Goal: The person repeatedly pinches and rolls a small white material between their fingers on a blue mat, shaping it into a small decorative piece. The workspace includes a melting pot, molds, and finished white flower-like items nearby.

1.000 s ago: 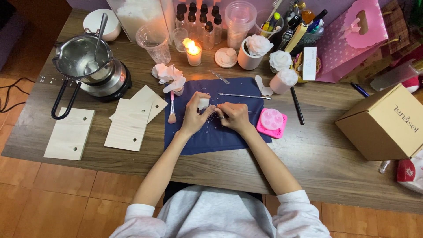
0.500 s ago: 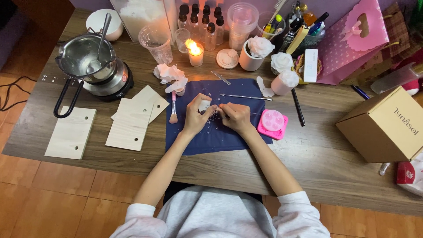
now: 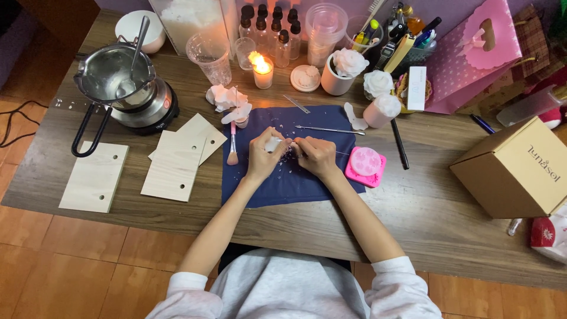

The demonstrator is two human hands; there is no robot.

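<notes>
Left hand (image 3: 264, 155): fingers closed on a small white piece (image 3: 273, 143) over the blue cloth (image 3: 295, 177).
Right hand (image 3: 316, 156): pinching a thin metal tool (image 3: 341, 153), tip at the piece.
Beside: pink mold (image 3: 366, 166).

Small white piece (image 3: 273, 143): pale, rounded, waxy-looking; most of it is covered by the fingers, so its exact shape cannot be told. Held in the left hand (image 3: 263, 155), pinched between thumb and fingertips, just above the dark blue cloth (image 3: 283, 183).

Thin metal tool (image 3: 331, 153): slender and straight like a needle or pick. Gripped in the right hand (image 3: 316, 156); its rear end sticks out to the right of the hand, roughly level, and its tip points left toward the white piece. Tip hidden between the fingers; contact cannot be confirmed.

White crumbs (image 3: 283, 160) lie scattered on the cloth beneath both hands.
</notes>
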